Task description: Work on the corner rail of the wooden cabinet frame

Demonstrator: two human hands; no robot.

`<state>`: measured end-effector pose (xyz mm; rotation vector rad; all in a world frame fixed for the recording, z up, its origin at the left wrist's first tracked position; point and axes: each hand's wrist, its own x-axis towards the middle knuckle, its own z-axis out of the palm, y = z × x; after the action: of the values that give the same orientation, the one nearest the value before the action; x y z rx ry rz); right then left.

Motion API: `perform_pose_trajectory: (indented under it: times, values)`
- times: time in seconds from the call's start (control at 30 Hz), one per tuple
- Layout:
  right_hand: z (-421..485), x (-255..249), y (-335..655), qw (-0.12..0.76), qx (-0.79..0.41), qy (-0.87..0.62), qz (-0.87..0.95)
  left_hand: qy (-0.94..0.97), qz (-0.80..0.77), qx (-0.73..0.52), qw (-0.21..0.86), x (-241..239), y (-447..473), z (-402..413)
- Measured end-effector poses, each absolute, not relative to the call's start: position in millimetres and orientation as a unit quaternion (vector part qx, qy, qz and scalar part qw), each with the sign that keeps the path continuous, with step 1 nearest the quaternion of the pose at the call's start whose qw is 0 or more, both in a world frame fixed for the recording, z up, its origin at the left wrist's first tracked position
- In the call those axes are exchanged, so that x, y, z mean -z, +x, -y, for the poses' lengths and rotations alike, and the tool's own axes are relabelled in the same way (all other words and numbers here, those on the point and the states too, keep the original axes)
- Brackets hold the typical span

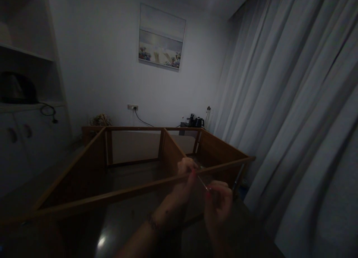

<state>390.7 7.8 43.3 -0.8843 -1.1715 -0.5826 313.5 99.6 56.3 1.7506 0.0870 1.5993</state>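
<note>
A wooden furniture frame point(112, 194) with a middle divider lies on the floor in a dim room. My left hand point(186, 176) rests closed on the frame's near rail, fingers pinched at the end of a thin metal rod point(203, 183). My right hand point(219, 202) is closed just below and to the right, pinching the other end of that rod. A dark slim tool handle point(237, 177) sticks up beside my right hand; I cannot tell whether it is held.
Grey curtains point(293, 120) hang along the right. White cabinets point(25, 138) and shelves stand at the left. A picture point(162, 36) hangs on the far wall, above a socket with a cable point(134, 108) and a kettle point(195, 121) on a low stand.
</note>
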Motion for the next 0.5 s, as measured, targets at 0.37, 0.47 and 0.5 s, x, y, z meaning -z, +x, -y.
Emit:
perform_pose_trajectory:
  times: [0.37,0.47,0.5]
  values:
    - [5.5,-58.8,383.9,0.609,0.333,-0.458,0.556,0.676,-0.004,-0.633,0.376,-52.0,316.7,-103.6]
    - [5.6,-57.6,382.6,0.617,0.321,-0.462,0.551,0.675,0.001,-0.637,0.373,-53.9,316.0,-102.6]
    - [5.5,-56.9,381.6,0.622,0.311,-0.469,0.545,0.672,-0.005,-0.639,0.374,-54.6,315.4,-101.7]
